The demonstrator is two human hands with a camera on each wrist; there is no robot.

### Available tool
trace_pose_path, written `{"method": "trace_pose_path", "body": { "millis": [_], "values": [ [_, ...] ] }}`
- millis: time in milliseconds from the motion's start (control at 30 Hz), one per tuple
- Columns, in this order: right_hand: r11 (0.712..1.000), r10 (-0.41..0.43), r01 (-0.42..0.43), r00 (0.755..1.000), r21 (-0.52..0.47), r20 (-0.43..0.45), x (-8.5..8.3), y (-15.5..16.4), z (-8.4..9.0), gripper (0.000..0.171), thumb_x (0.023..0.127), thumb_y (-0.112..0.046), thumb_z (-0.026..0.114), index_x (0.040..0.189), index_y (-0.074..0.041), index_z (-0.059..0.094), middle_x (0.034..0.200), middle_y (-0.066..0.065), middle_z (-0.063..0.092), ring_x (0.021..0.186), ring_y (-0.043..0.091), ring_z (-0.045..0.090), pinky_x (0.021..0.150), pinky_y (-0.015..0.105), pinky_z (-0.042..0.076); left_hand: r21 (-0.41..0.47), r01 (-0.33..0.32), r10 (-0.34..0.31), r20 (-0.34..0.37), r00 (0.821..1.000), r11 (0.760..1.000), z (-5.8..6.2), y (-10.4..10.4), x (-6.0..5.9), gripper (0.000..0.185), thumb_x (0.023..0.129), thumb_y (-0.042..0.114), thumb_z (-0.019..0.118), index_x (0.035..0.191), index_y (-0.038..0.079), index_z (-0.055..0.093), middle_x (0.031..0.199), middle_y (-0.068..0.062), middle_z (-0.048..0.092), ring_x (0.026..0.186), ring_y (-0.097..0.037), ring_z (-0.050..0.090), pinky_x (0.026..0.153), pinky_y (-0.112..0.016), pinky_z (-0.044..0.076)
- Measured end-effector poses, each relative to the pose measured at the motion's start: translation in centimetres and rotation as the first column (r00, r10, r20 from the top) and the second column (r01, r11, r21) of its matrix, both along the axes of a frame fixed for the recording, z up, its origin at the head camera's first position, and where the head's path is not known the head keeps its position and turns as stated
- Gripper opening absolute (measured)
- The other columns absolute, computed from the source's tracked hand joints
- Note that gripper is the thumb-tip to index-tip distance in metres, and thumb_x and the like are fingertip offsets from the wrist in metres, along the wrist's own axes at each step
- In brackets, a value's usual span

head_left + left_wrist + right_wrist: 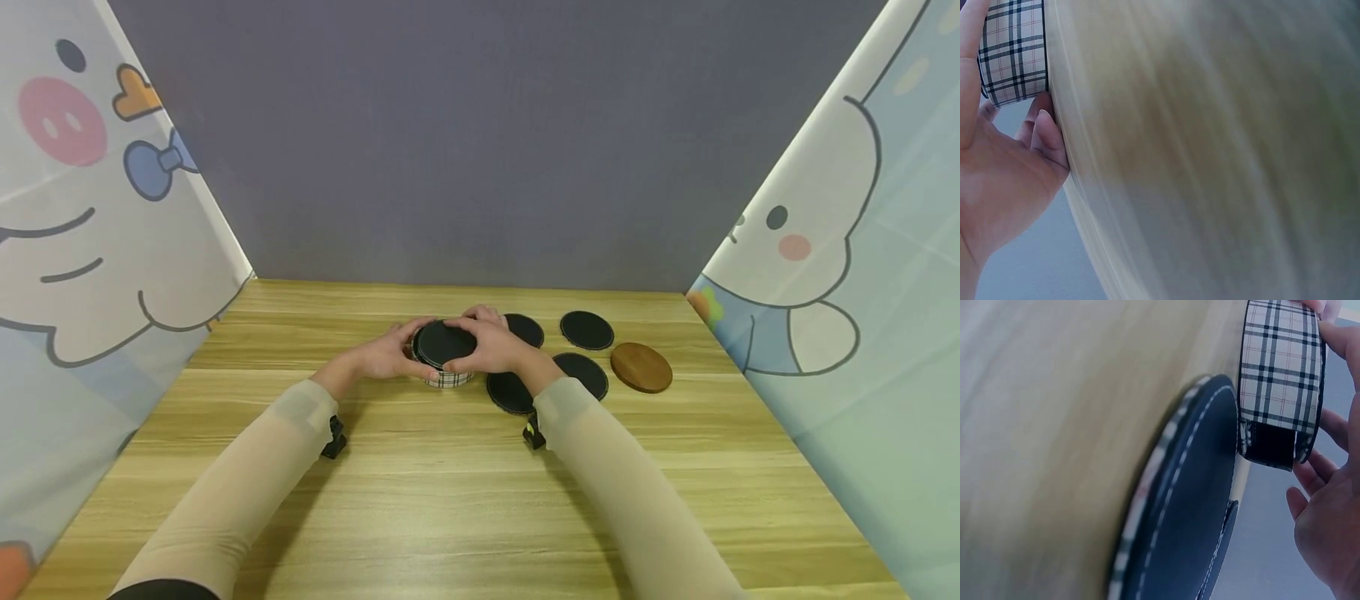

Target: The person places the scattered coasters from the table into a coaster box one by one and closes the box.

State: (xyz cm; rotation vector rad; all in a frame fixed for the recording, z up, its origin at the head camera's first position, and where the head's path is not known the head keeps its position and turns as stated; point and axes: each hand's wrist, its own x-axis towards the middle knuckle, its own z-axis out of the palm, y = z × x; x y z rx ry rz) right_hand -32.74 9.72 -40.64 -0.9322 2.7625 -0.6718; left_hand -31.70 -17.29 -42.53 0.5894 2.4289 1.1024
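Both hands, left hand (386,357) and right hand (491,346), grip the plaid holder (447,377) with its black coaster (442,343) on the bench (450,492).

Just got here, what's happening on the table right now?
A person has both hands round a plaid holder on the wooden table. The left hand and right hand cup its sides, with a black coaster on top. More black coasters and a wooden coaster lie flat to the right.
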Motion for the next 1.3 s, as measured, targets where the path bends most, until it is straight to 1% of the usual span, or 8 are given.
{"method": "trace_pose_path", "body": {
  "millis": [267, 433, 667, 800, 1067, 1300],
  "values": [
    [1.000, 0.015, -0.015, 1.000, 0.023, 0.020, -0.10, -0.17, 0.20, 0.090, 0.094, -0.061, 0.079, 0.170, -0.026, 0.045, 0.166, 0.009, 0.038, 0.154, 0.034, 0.033, 0.120, 0.058, 0.028, 0.025, 0.020, -0.020, 0.012, 1.000, 0.999, 0.15, 0.01, 0.08, 0.112, 0.096, 0.046, 0.087, 0.178, 0.025, 0.012, 0.164, -0.027, 0.019, 0.138, -0.042, 0.058, 0.104, -0.046, 0.055],
    [0.999, 0.021, -0.022, 1.000, 0.033, 0.019, -0.22, -0.16, 0.14, 0.091, 0.095, -0.062, 0.078, 0.170, -0.027, 0.044, 0.168, 0.008, 0.037, 0.155, 0.033, 0.032, 0.119, 0.058, 0.028, 0.026, 0.010, -0.011, 0.018, 1.000, 1.000, 0.39, 0.02, 0.13, 0.113, 0.096, 0.045, 0.087, 0.178, 0.025, 0.012, 0.164, -0.027, 0.019, 0.139, -0.043, 0.058, 0.103, -0.044, 0.056],
    [0.998, 0.027, -0.029, 0.999, 0.048, 0.029, -0.20, -0.04, -0.09, 0.090, 0.097, -0.064, 0.076, 0.172, -0.029, 0.040, 0.171, 0.007, 0.035, 0.159, 0.032, 0.030, 0.122, 0.058, 0.027, 0.004, 0.003, -0.003, 0.015, 1.000, 1.000, 0.43, -0.06, 0.18, 0.113, 0.095, 0.049, 0.087, 0.178, 0.029, 0.013, 0.163, -0.027, 0.021, 0.139, -0.043, 0.058, 0.106, -0.047, 0.055],
    [0.998, 0.029, -0.030, 0.999, 0.047, 0.024, -0.19, 0.06, -0.17, 0.089, 0.097, -0.064, 0.076, 0.172, -0.030, 0.040, 0.172, 0.006, 0.036, 0.159, 0.032, 0.030, 0.121, 0.059, 0.027, 0.005, 0.007, -0.007, 0.015, 1.000, 1.000, 0.38, -0.05, 0.16, 0.113, 0.095, 0.050, 0.087, 0.178, 0.030, 0.013, 0.164, -0.027, 0.021, 0.141, -0.043, 0.057, 0.108, -0.049, 0.054],
    [0.998, 0.032, -0.033, 0.999, 0.045, 0.020, -0.05, 0.31, -0.14, 0.087, 0.098, -0.065, 0.076, 0.170, -0.031, 0.043, 0.172, 0.004, 0.036, 0.160, 0.031, 0.030, 0.120, 0.058, 0.028, 0.002, 0.006, -0.006, 0.023, 1.000, 1.000, 0.39, -0.05, 0.10, 0.113, 0.095, 0.051, 0.087, 0.178, 0.031, 0.013, 0.165, -0.027, 0.020, 0.141, -0.044, 0.056, 0.106, -0.048, 0.055],
    [0.998, 0.051, -0.053, 0.998, 0.038, 0.034, 0.16, 0.40, -0.05, 0.083, 0.100, -0.063, 0.074, 0.169, -0.028, 0.045, 0.173, 0.006, 0.039, 0.162, 0.034, 0.027, 0.127, 0.063, 0.023, -0.026, -0.004, 0.004, 0.002, 1.000, 1.000, 0.47, 0.04, 0.22, 0.114, 0.094, 0.052, 0.087, 0.178, 0.031, 0.013, 0.165, -0.027, 0.023, 0.140, -0.044, 0.057, 0.109, -0.054, 0.053]
  ]
}}
